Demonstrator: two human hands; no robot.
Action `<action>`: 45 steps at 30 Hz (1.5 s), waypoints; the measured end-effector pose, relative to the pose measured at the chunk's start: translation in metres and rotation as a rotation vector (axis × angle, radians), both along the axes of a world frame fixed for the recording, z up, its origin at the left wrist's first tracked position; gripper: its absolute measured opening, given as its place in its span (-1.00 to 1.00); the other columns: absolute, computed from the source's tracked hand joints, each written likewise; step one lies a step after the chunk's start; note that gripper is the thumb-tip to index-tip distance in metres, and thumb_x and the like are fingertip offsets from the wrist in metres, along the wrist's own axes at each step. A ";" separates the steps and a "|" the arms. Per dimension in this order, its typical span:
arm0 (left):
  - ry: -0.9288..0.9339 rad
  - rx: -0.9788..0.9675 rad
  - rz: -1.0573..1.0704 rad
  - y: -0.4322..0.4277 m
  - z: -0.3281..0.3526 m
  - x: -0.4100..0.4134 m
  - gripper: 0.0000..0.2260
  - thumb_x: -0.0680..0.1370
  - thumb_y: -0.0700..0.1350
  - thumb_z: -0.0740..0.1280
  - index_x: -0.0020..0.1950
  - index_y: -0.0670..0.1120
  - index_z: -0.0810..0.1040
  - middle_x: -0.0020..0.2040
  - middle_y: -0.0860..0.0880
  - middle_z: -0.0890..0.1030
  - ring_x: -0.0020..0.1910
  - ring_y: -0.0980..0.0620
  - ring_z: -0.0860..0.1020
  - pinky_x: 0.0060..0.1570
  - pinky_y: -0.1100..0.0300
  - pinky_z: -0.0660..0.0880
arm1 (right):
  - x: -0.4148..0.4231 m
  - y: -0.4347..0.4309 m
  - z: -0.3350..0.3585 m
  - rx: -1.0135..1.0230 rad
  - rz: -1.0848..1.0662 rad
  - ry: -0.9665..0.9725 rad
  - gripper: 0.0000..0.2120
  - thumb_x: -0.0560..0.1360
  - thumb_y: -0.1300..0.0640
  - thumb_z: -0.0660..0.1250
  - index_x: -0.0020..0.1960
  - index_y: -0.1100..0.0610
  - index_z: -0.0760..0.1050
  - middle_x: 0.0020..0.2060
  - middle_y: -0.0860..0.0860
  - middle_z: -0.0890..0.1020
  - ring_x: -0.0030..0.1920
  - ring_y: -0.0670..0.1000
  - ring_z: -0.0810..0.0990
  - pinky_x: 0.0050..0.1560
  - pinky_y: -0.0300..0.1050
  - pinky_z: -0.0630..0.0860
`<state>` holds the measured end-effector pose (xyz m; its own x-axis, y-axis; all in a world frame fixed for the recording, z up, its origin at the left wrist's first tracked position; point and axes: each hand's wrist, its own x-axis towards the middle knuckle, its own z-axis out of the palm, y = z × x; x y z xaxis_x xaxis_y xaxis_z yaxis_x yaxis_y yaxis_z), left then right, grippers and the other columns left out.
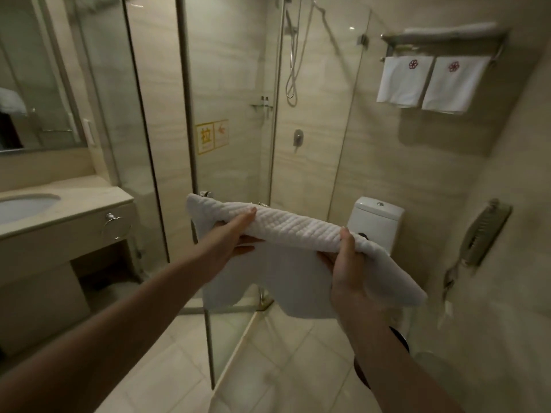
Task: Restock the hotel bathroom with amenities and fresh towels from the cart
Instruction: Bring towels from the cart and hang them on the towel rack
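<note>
A white towel (292,228) with a ribbed weave was held up in the air at the middle of the view, in front of the glass shower door (232,114). It was folded over along its top edge, and its loose lower part was left hanging below both hands. The left hand (235,232) was placed at the towel's nine o'clock end, its grip clamped on the fold, with the thumb on top and the fingers underneath. The right hand (347,263) was placed at the three o'clock end, its grip likewise clamped on the towel, with the thumb laid over the fold.

At two o'clock from the held towel, a towel rack (441,38) was mounted high on the wall. A folded towel (447,28) was laid on its top. Two hanging towels (402,81), each marked with a red flower, were draped side by side from its bar. Just past the right hand, at about one o'clock, a toilet (377,217) was seen against the wall, partly hidden by the towel.

At nine o'clock a sink (26,204) was set into a pale tabletop (95,195), with a mirror (32,84) above it. A yellow sign (212,138) was stuck on the glass at eleven o'clock, and a shower hose (293,70) was hung at twelve o'clock.
</note>
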<state>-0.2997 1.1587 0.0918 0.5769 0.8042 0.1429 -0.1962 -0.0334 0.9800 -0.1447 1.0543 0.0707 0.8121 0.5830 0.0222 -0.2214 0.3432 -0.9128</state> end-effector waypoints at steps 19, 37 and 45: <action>-0.102 -0.132 -0.054 0.233 0.034 0.260 -0.75 0.55 0.01 0.28 0.17 -0.08 0.42 0.03 -0.04 0.56 0.08 0.00 0.55 0.17 0.07 0.49 | 0.226 0.220 0.020 0.073 -0.211 0.061 -0.64 0.57 -0.03 0.19 0.21 0.19 0.49 0.06 0.13 0.63 0.02 0.06 0.62 -0.21 -0.19 0.56; -0.158 -0.043 -0.433 0.364 0.072 0.545 -0.86 0.53 -0.02 0.32 0.03 -0.04 0.50 0.07 -0.07 0.59 0.12 -0.03 0.56 0.19 0.03 0.50 | 0.478 0.325 0.040 0.288 -0.073 0.120 -0.44 0.44 -0.26 0.18 0.21 0.16 0.47 0.10 0.18 0.62 0.15 0.13 0.58 0.24 0.02 0.44; -0.097 0.010 -0.405 0.405 0.078 0.674 -0.47 0.44 0.10 0.37 0.31 -0.14 0.43 0.18 -0.10 0.57 0.15 -0.01 0.56 0.26 0.02 0.46 | 0.618 0.356 0.042 0.053 0.283 -0.149 -0.27 0.09 -0.41 0.45 0.10 0.04 0.65 0.21 0.17 0.58 0.26 0.15 0.53 0.36 0.23 0.30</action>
